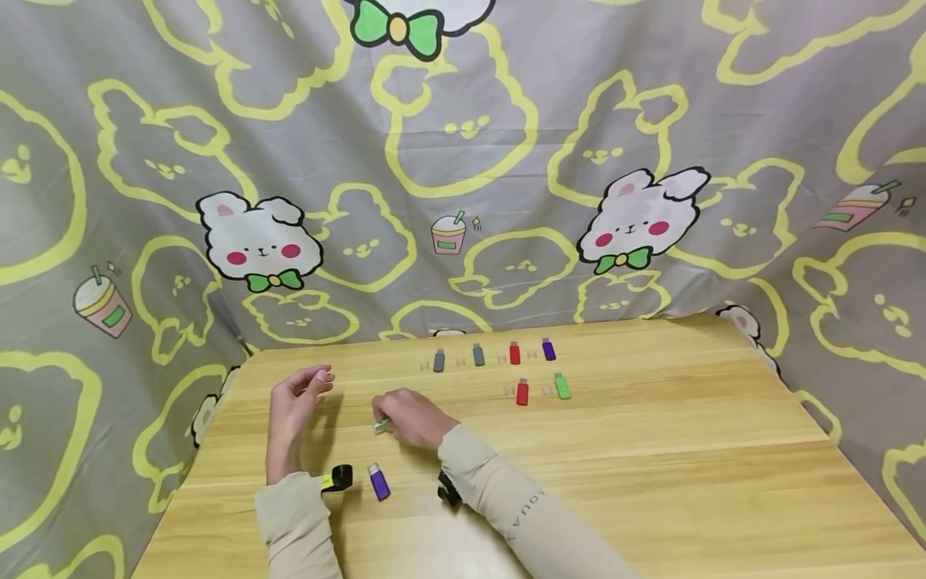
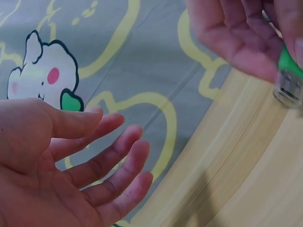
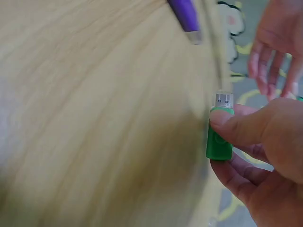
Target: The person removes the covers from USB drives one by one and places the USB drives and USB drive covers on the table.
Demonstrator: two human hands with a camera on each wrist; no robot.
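My right hand (image 1: 414, 416) pinches a green USB stick (image 3: 219, 137) between thumb and fingers, a little above the table. Over its metal plug sits a clear cap (image 2: 287, 97), pointing away from the thumb. To the left, my left hand (image 2: 80, 165) is raised with its fingers relaxed and spread, holding nothing. A purple USB stick (image 1: 379, 483) lies on the table between the two forearms; its plug end also shows in the right wrist view.
Towards the back of the wooden table (image 1: 651, 466) stands a row of two grey sticks (image 1: 439, 360), a red one (image 1: 514, 353) and a blue-purple one (image 1: 548, 350). Nearer lie another red stick (image 1: 522, 392) and a green one (image 1: 563, 387). Small clear pieces (image 1: 509, 391) lie beside them.
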